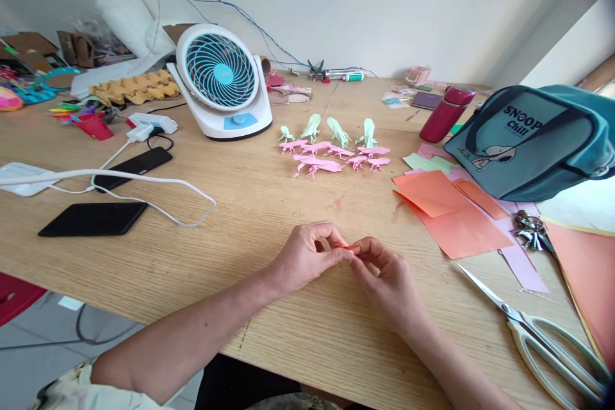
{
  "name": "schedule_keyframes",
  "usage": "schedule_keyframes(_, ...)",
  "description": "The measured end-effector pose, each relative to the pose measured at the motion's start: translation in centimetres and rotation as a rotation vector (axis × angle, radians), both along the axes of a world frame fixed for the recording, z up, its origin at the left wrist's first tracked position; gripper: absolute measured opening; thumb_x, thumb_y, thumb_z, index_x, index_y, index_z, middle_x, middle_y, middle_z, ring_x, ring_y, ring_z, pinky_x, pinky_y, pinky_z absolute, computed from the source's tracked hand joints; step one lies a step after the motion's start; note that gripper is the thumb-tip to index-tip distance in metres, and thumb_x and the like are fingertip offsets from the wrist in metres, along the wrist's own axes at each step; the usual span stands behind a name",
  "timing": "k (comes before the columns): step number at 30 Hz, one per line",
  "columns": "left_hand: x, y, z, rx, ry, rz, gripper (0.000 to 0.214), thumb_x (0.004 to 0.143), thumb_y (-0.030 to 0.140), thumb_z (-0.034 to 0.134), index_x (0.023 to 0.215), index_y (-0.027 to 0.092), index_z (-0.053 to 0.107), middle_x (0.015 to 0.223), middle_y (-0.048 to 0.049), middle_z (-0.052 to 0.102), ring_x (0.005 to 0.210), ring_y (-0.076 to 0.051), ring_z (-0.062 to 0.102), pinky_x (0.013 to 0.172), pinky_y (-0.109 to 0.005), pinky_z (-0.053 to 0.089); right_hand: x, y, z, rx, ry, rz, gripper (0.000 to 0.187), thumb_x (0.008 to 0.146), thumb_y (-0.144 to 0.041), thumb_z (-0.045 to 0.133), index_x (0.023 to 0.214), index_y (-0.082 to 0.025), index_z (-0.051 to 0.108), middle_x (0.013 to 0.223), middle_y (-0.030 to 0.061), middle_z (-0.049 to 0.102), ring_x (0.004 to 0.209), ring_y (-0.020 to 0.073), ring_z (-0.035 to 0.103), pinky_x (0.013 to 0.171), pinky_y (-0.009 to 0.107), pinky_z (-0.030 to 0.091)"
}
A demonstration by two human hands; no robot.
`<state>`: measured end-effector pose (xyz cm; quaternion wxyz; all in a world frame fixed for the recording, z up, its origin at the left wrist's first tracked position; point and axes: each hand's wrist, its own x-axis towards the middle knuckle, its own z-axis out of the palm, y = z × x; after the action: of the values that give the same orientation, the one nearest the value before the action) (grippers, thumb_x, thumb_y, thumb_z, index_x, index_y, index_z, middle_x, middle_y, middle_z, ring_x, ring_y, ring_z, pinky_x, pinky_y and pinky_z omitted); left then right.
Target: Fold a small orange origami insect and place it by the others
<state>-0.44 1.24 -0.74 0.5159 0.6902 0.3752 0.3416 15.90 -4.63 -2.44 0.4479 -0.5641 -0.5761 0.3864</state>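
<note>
Above the near part of the wooden table (250, 230), left hand (307, 257) and right hand (387, 275) sit close together, fingertips almost meeting. Orange piece (354, 248), probably folded paper, is between them; only slivers show, so its shape can't be told. Grip: thumb and finger of each hand pinched on it, left from one side, right from the other. Pressure: can't tell.

Main risk: a tear or skewed crease. Likely cause: both pinches bear on one tiny spot, so an uneven pull or twist would load it hard. Second: piece slips or springs open if one thumb lets up, as there's little to hold. Too hard a squeeze could crush narrow parts.

Fan (223, 73) faces the near side; can't tell if running. If on, a draught could tip the light pink figures (319, 164) and green figures (339, 132) beyond the hands, or shift the loose orange sheets (473, 230) at right. Scissors (514, 315) lie right of the right forearm, tip pointing toward the sheets; a careless sideways sweep of that arm could bump them, nicking skin or pushing the point into paper.
</note>
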Motion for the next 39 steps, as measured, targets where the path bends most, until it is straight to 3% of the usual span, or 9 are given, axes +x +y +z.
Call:
schedule_keyframes(4, 0.1, -0.2, 0.0, 0.077, -0.024, 0.041, 0.024, 0.078, 0.033, 0.076, 0.070, 0.013, 0.066, 0.072, -0.0012, 0.064, 0.062, -0.009, 0.052, 0.055, -0.019, 0.037, 0.0, 0.0, 0.0, 0.007, 0.027, 0.018, 0.022, 0.089, -0.041, 0.063, 0.082, -0.020, 0.065, 0.077, 0.0038, 0.068, 0.070, 0.0173, 0.062, 0.065, 0.028, 0.048)
schedule_keyframes(12, 0.2, 0.1, -0.8, -0.115, -0.155, -0.032, 0.032, 0.073, 0.042, 0.080, 0.072, 0.014, 0.067, 0.073, -0.0008, 0.061, 0.068, -0.011, 0.054, 0.063, -0.021, 0.041, -0.5, -0.3, -0.3, 0.100, 0.027, -0.006, 0.027, 0.091, -0.043, 0.061, 0.077, -0.020, 0.061, 0.073, 0.0028, 0.064, 0.068, 0.0161, 0.058, 0.065, 0.028, 0.046)
schedule_keyframes(18, 0.1, 0.5, -0.6, -0.160, -0.089, -0.003, 0.028, 0.077, 0.038, 0.075, 0.072, 0.014, 0.063, 0.068, 0.0016, 0.059, 0.062, -0.009, 0.050, 0.059, -0.021, 0.038, 0.1, 0.0, 0.1, -0.050, 0.213, 0.132, 0.027, 0.086, -0.047, 0.067, 0.087, -0.020, 0.063, 0.079, 0.0025, 0.064, 0.072, 0.0158, 0.058, 0.065, 0.027, 0.046)
schedule_keyframes(23, 0.1, 0.4, -0.5, -0.107, -0.030, 0.035, 0.025, 0.078, 0.036, 0.072, 0.071, 0.015, 0.062, 0.068, 0.0018, 0.058, 0.061, -0.009, 0.049, 0.060, -0.022, 0.040, 0.3, 0.3, 0.2, -0.097, 0.202, 0.100, 0.037, 0.086, -0.054, 0.063, 0.076, -0.019, 0.061, 0.062, -0.0020, 0.052, 0.054, 0.0114, 0.043, 0.050, 0.025, 0.036)
schedule_keyframes(29, 0.3, 0.2, -0.4, 0.022, 0.013, 0.050, 0.021, 0.080, 0.031, 0.072, 0.070, 0.015, 0.063, 0.073, -0.0001, 0.061, 0.067, -0.011, 0.055, 0.062, -0.021, 0.042, 0.1, 0.0, -0.3, -0.007, -0.016, 0.030, 0.033, 0.092, -0.048, 0.058, 0.075, -0.020, 0.058, 0.066, 0.0002, 0.056, 0.059, 0.0131, 0.046, 0.053, 0.025, 0.036)
schedule_keyframes(35, 0.2, 0.1, -0.1, 0.154, 0.066, 0.109, 0.015, 0.080, 0.022, 0.071, 0.070, 0.015, 0.062, 0.073, 0.0000, 0.062, 0.068, -0.011, 0.055, 0.061, -0.021, 0.040, 0.3, 0.1, -0.9, -0.063, 0.035, 0.123, 0.034, 0.092, -0.049, 0.057, 0.077, -0.019, 0.062, 0.066, -0.0008, 0.052, 0.059, 0.0128, 0.043, 0.054, 0.026, 0.035)
schedule_keyframes(39, 0.1, 0.2, -0.3, 0.185, 0.090, 0.140, 0.016, 0.081, 0.022, 0.071, 0.070, 0.015, 0.062, 0.074, -0.0002, 0.062, 0.069, -0.012, 0.056, 0.063, -0.022, 0.042, 0.1, 0.2, -1.0, -0.103, 0.095, 0.152, 0.027, 0.085, -0.046, 0.067, 0.080, -0.019, 0.062, 0.070, -0.0008, 0.055, 0.062, 0.0132, 0.046, 0.057, 0.026, 0.037)
